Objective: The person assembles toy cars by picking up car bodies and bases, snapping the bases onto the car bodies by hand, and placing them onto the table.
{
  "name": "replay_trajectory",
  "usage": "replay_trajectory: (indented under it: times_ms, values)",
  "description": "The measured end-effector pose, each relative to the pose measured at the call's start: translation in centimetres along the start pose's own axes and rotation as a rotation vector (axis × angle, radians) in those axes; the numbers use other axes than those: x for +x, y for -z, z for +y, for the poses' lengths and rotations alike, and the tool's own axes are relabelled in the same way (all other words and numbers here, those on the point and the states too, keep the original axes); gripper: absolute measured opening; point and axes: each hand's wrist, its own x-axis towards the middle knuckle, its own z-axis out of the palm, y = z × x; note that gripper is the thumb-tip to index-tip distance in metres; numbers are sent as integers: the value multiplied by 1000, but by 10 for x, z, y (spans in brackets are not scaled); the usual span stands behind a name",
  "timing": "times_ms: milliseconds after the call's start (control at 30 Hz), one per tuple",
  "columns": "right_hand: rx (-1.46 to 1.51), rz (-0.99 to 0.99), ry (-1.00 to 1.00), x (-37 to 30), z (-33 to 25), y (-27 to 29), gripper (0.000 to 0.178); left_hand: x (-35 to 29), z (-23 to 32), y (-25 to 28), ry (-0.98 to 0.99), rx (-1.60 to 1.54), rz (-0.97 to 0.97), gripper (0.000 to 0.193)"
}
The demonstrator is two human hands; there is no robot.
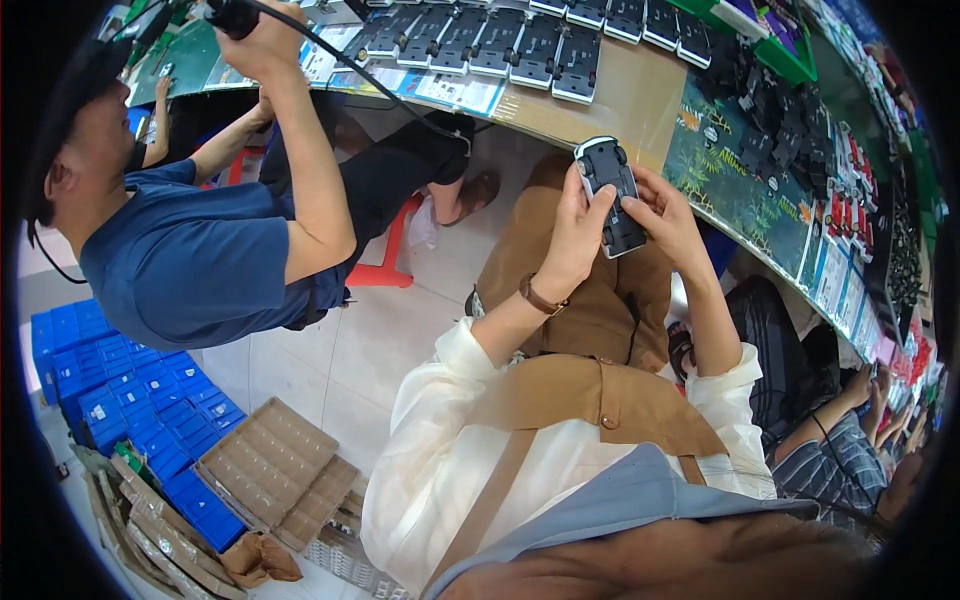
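Head view: the black-and-white, rounded oblong toy car [608, 168], apparently plastic, is held above the wearer's lap, just off the near edge of the tabletop [640, 95], its black underside turned up. Both hands grasp it: the left hand [572, 232] wraps the left side with its thumb on the underside, and the right hand [672, 225] grips the right side, thumb pressing near the middle. The fingers behind it are mostly hidden.

It looks light enough for one hand, with a stiff shell that should not bend under ordinary pressure. The glossy white rim may be slippery; the black base, broken by recesses, probably gives the thumbs better purchase. The long sides seem the safest hold, leaving the wheel areas near the ends free of squeezing. Small fittings could be fragile, though none can be made out clearly. Similar black-and-white toy cars [565, 62] lie in rows on the far tabletop.
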Motion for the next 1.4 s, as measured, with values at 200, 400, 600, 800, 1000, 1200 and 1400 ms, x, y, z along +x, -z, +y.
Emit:
replay_trajectory:
  times_ms: [200, 400, 600, 800, 1000, 1200, 1400]
  values:
    - [2, 159, -32, 27, -8, 22, 39, 11, 5, 6, 160, 69, -3, 68]
    - [-201, 407, -11, 108, -17, 62, 24, 5, 13, 29, 274, 126, 49, 43]
    - [-366, 449, -13, 166, 0, 61, 38, -6, 12, 46, 291, 109, 107, 32]
    - [-631, 482, -44, 168, -14, 55, 42, -9, 11, 55, 270, 38, 115, 30]
    - [-834, 572, 39, 156, -21, 25, 44, -8, 9, 60, 277, 121, 131, 35]
    - [-957, 671, 195, 96, -23, 26, 42, -4, 9, 58, 314, 53, 53, 32]
    - [-784, 979, 539, -38, 15, 100, 26, -9, 1, 67, 352, 116, 92, 31]
